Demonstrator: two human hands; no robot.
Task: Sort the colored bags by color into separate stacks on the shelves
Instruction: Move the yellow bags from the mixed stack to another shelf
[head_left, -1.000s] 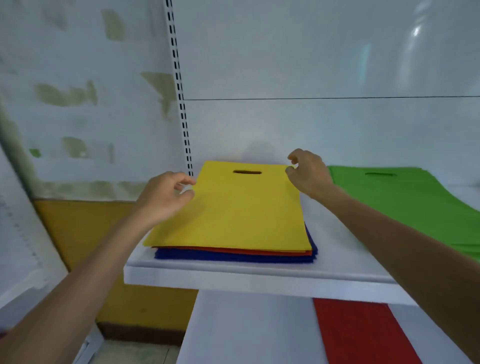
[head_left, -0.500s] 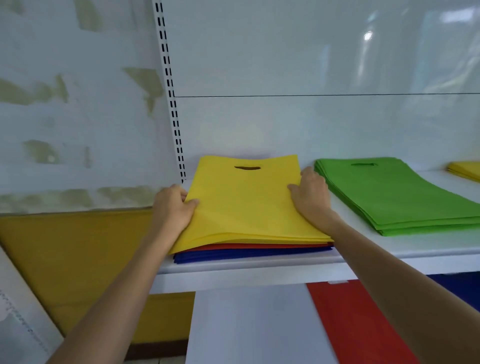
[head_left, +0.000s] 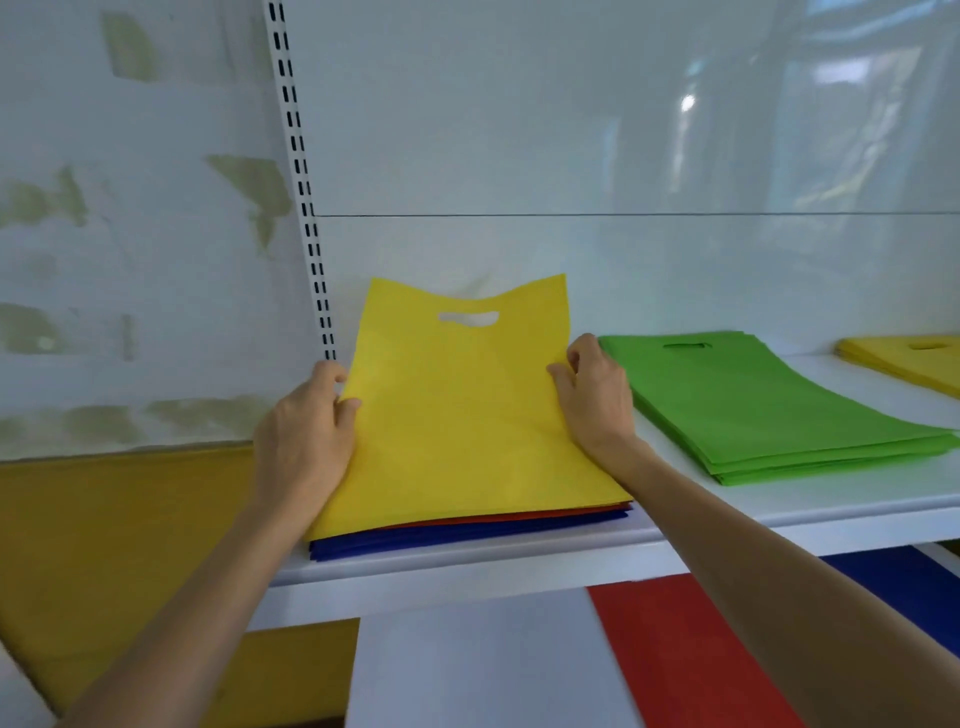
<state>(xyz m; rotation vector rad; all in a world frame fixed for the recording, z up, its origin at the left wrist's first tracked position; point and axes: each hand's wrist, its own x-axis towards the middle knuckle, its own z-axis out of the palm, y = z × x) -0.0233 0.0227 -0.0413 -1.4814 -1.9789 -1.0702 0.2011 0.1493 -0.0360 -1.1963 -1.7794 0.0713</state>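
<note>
We grip the yellow bag (head_left: 467, 415) by its two side edges. Our left hand (head_left: 306, 436) has its fingers curled round the left edge, and our right hand (head_left: 597, 400) pinches the right edge. The bag's far end, with the cut-out handle, tilts up toward the back wall. Its near end lies on the mixed pile (head_left: 441, 538) at the left of the upper shelf (head_left: 831, 512). Under the yellow we see a thin red layer and then blue ones. We cannot tell how many bags each holds.

We judge the sorting to be well under way but not finished. A green stack (head_left: 769, 410) sits just to the right of our right hand, all one colour. A yellow stack (head_left: 909, 358) shows at the far right of the same shelf, well apart from the bag we hold. On the lower shelf (head_left: 467, 665) lie red bags (head_left: 675, 660) and, beside them, blue bags (head_left: 893, 587).

What remains, by our reading, is to carry this yellow bag to its stack. Then the red and blue bags beneath it must be dealt out to theirs.
</note>
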